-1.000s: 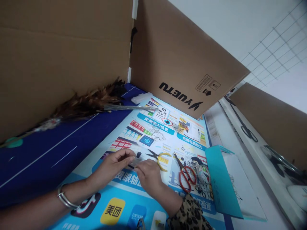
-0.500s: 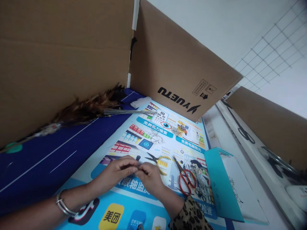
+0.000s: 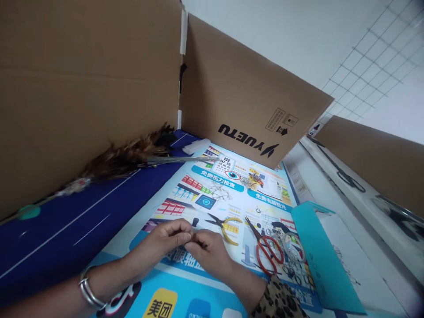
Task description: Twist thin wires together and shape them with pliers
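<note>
above the printed sheet [image 3: 180,285], left hand [image 3: 170,236] against right hand [image 3: 212,252], fingertips meeting, grip impossible to tell

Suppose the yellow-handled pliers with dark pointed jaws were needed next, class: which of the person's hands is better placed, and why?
Probably the bare right hand: it is nearer the yellow-handled pliers, which lie just beyond its knuckles. The bare left hand sits farther left.

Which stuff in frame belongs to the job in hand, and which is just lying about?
Likely the job:
left hand, right hand (fingertips together, contents too small to tell)
yellow-handled pliers, nearby
red-handled scissors, nearby

Likely just lying about:
brown feathers
teal panel
</note>
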A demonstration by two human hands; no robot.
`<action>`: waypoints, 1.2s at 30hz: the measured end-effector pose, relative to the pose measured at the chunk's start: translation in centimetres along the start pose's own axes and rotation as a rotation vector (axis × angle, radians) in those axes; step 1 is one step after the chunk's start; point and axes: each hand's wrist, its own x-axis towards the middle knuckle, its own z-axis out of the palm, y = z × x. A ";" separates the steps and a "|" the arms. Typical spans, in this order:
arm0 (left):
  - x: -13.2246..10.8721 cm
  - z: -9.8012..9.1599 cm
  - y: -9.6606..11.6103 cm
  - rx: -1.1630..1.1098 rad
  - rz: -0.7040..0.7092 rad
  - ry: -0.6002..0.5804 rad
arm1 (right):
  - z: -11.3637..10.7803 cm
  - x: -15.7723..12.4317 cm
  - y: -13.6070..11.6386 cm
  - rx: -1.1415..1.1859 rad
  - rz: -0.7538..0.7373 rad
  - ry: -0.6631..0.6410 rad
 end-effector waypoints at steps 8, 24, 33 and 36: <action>-0.1 0.5 0.3 -0.065 -0.064 0.066 | 0.4 -0.5 -0.4 -0.032 -0.008 0.027; -0.4 0.4 -0.8 -0.085 0.010 0.012 | 0.6 -0.7 -0.2 0.005 0.034 -0.002; -0.4 0.1 -0.1 0.076 0.110 0.060 | 0.6 -0.5 -0.2 -0.123 -0.025 0.034; -0.3 0.1 0.3 0.088 0.092 0.064 | 0.3 -0.5 -0.5 -0.198 -0.010 0.083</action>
